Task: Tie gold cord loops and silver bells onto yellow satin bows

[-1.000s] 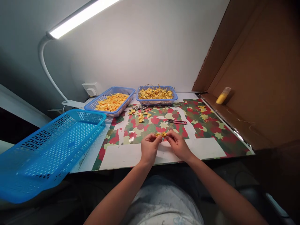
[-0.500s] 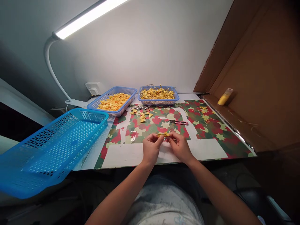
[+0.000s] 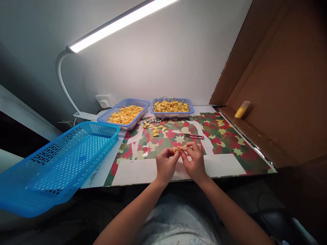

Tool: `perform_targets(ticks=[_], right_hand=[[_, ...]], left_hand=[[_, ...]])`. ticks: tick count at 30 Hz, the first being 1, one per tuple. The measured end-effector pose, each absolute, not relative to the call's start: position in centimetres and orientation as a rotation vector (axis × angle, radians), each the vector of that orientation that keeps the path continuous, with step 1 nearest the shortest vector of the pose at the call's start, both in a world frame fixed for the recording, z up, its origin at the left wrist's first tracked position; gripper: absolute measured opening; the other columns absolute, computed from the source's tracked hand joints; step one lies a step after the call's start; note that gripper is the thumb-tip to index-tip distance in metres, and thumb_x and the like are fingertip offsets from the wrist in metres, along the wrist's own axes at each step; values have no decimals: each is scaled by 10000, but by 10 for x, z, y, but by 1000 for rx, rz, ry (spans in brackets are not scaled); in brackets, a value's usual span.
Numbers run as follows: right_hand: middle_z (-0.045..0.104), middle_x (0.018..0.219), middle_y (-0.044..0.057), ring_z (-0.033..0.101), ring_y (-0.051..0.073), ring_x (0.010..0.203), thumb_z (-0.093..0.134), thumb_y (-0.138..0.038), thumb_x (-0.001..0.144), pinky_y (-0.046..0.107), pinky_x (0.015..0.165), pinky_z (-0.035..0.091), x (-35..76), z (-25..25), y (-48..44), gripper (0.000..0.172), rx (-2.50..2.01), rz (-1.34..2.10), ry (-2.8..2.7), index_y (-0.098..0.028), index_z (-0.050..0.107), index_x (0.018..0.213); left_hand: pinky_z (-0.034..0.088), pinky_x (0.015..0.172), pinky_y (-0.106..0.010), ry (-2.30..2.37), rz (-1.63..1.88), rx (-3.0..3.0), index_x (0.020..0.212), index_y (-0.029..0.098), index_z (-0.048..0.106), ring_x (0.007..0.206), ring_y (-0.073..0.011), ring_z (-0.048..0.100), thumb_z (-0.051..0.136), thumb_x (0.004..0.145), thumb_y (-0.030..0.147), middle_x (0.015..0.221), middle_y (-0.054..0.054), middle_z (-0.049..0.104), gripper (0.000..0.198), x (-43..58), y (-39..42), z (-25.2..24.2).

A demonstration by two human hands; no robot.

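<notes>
Over the table's near edge, my left hand [image 3: 166,164] pinches a small gold ribbon bow [image 3: 176,149] between thumb and forefinger. My right hand [image 3: 194,162] meets it from the right, its thumb and forefinger also closed at the bow, which my fingers mostly cover. Beyond my hands lie pink-handled thread snips [image 3: 193,136]. Several loose gold bows [image 3: 155,131] rest farther back, beside a cluster of small silver bells [image 3: 155,120].
A blue basket of gold bows [image 3: 133,126] and another blue basket with bows on gold cord [image 3: 171,115] stand at the back. A large blue basket [image 3: 102,146] is at left, under a lamp [image 3: 62,76]. A small yellow-filled bottle [image 3: 242,109] stands right, by cardboard.
My fingers have closed more tightly around the bow, and the silver piece seen below it is now hidden. My right fingers have risen and curled over it. The view has tilted slightly.
</notes>
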State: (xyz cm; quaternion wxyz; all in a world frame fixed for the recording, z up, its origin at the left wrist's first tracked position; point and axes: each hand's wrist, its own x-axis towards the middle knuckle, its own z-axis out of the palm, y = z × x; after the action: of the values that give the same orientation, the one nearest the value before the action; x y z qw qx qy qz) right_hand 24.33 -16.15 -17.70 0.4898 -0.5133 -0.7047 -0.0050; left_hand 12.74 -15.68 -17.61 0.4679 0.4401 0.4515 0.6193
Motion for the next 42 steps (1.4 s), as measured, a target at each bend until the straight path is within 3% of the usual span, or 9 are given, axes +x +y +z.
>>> perform_targets(ticks=[9,17,20,23,26,29,32,35,42], right_hand=[[453,1006,56,461,239,1010,515,-199,910,445,883,411,243,-159,-139,158,-1131,-13,-1532,-256,650,850],[557,1064,54,537,211,1046,469,-239,946,435,913,437,252,-146,-129,152,-804,233,-1451,-245,592,858],[639,933,41,580,210,1009,444,-254,965,439,919,439,255,-132,-132,136,-715,330,-1412,-249,552,882],[582,687,-15,603,179,770,431,-294,978,391,813,481,258,-118,-133,116,-584,449,-1361,-254,518,912],[467,621,-49,486,128,577,451,-348,972,291,636,458,263,-106,-132,138,-509,496,-1280,-255,499,882],[412,647,-40,407,115,572,481,-384,954,241,546,383,271,-95,-132,195,-525,492,-1233,-242,489,820],[377,654,-38,379,113,581,507,-401,937,241,555,369,277,-85,-135,207,-527,501,-1222,-238,486,809],[367,663,-38,368,109,584,522,-388,930,242,570,368,279,-82,-138,199,-519,523,-1227,-236,492,805],[388,669,-40,384,101,585,530,-347,924,229,557,360,281,-85,-130,161,-468,694,-1244,-240,529,803]], left_hand=[[345,518,-217,1099,1473,1285,525,173,640,509,-96,455,762,623,247,532,22,590,173,128,-121,-143],[295,460,-209,1105,1444,1270,508,161,593,452,-77,403,754,599,247,472,43,513,205,129,-82,-144],[284,442,-207,1112,1420,1246,517,157,582,429,-71,402,758,605,268,462,48,510,227,128,-75,-150],[272,424,-198,1118,1397,1221,519,154,558,408,-58,387,777,606,284,444,62,487,269,127,-69,-157],[331,445,-184,1116,1358,1206,531,144,538,430,-57,440,795,627,280,471,61,507,306,125,-62,-165],[439,502,-199,1112,1276,1207,645,123,574,490,-68,514,723,772,281,569,48,561,252,125,-57,-173],[508,557,-232,1109,1190,1229,842,110,613,586,-85,573,608,890,280,732,14,616,177,127,-55,-180],[535,603,-258,1108,1153,1251,968,113,616,678,-108,608,585,906,290,856,-21,638,190,128,-54,-185],[502,550,-227,1121,1225,1249,890,110,608,613,-89,571,598,895,278,779,2,611,168,121,-56,-184]])
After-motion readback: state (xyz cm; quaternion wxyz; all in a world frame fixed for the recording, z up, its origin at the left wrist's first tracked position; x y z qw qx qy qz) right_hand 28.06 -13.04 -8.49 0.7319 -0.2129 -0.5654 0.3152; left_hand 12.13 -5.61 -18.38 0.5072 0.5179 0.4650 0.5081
